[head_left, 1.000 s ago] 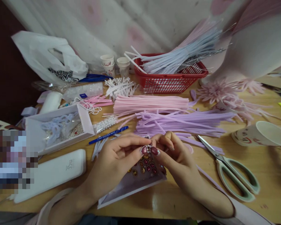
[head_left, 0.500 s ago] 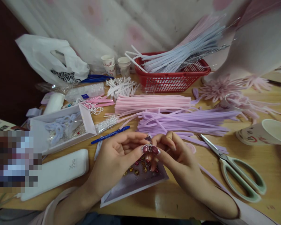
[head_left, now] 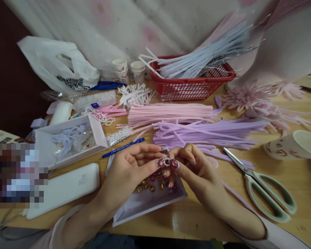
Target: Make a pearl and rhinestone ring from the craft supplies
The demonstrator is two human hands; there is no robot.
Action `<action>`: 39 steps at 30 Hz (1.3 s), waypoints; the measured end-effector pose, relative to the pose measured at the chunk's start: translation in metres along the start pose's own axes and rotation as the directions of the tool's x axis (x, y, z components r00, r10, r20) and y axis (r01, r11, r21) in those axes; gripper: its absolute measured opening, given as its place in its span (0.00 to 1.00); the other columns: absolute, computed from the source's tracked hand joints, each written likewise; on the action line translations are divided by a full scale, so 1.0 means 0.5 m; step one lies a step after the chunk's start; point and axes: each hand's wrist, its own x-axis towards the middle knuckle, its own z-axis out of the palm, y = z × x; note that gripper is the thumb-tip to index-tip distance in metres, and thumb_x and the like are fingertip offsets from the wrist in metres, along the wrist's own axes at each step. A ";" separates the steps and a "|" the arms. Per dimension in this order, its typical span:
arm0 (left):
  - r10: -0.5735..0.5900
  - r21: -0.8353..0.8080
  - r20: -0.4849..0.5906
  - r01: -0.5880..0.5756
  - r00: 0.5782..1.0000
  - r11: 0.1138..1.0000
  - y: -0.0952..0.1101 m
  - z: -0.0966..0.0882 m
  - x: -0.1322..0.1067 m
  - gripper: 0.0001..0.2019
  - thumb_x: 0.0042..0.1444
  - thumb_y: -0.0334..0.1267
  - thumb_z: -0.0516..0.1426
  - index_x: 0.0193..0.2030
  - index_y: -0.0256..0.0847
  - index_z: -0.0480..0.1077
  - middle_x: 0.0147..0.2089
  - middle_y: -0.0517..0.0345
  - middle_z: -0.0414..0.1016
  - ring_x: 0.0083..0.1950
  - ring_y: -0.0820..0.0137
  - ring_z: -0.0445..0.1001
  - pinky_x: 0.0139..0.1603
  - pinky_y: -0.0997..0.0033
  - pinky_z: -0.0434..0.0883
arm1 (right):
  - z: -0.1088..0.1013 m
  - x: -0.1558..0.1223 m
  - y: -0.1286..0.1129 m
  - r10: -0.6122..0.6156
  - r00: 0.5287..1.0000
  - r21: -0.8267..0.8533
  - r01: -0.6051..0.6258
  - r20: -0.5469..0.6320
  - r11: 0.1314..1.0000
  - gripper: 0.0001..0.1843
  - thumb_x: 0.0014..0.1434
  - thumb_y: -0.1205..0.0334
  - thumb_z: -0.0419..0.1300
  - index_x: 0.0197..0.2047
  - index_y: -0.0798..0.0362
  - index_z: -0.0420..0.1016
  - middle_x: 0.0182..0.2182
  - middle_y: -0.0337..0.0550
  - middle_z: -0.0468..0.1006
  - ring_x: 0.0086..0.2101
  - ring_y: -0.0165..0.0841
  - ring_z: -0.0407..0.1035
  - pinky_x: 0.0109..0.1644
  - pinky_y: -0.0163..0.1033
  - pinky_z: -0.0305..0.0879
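Observation:
My left hand (head_left: pixel 131 171) and my right hand (head_left: pixel 194 169) meet over a pale card tray (head_left: pixel 145 205) that holds several red and gold gems. Both thumbs and fingertips pinch a small sparkly gem piece (head_left: pixel 167 161) between them, just above the tray. A thin lilac pipe cleaner (head_left: pixel 235 195) trails from under my right hand toward the right. Pink pipe cleaners (head_left: pixel 171 112) and lilac pipe cleaners (head_left: pixel 204 133) lie in piles just beyond my hands.
Green-handled scissors (head_left: pixel 264 188) lie to the right, a tipped paper cup (head_left: pixel 292 145) beyond them. A red basket (head_left: pixel 194 86) of white pipe cleaners stands at the back. A white power bank (head_left: pixel 63 190), a box of beads (head_left: pixel 72 140) and a blue pen (head_left: pixel 123 147) lie left.
Both hands stay pinched together on the small piece; the fingers shift only slightly. The view has drifted a little.

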 end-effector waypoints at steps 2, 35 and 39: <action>0.001 -0.007 0.001 -0.001 1.000 1.000 0.000 0.000 0.001 0.09 0.51 0.31 0.67 0.41 0.42 0.78 0.38 0.63 0.84 0.39 0.76 0.81 0.42 0.84 0.77 | 0.000 0.001 0.000 0.005 1.000 -0.002 -0.005 0.001 1.000 0.16 0.65 0.69 0.57 0.31 0.50 0.53 0.35 0.36 0.69 0.31 0.23 0.71 0.31 0.29 0.73; 0.068 0.026 0.000 -0.068 0.998 0.997 0.002 0.003 0.001 0.10 0.50 0.27 0.67 0.40 0.40 0.76 0.38 0.62 0.83 0.40 0.77 0.81 0.44 0.84 0.76 | -0.001 -0.001 0.003 0.022 0.999 0.022 -0.021 -0.030 1.000 0.16 0.64 0.67 0.59 0.30 0.51 0.54 0.35 0.36 0.70 0.31 0.24 0.71 0.30 0.29 0.73; 0.065 0.045 0.001 -0.065 0.998 0.997 0.005 0.004 0.000 0.09 0.51 0.28 0.67 0.40 0.40 0.76 0.38 0.61 0.83 0.40 0.76 0.80 0.44 0.82 0.76 | 0.000 0.001 0.002 0.030 0.999 0.010 -0.030 -0.044 0.999 0.16 0.63 0.66 0.60 0.30 0.50 0.54 0.35 0.37 0.70 0.31 0.25 0.71 0.30 0.29 0.73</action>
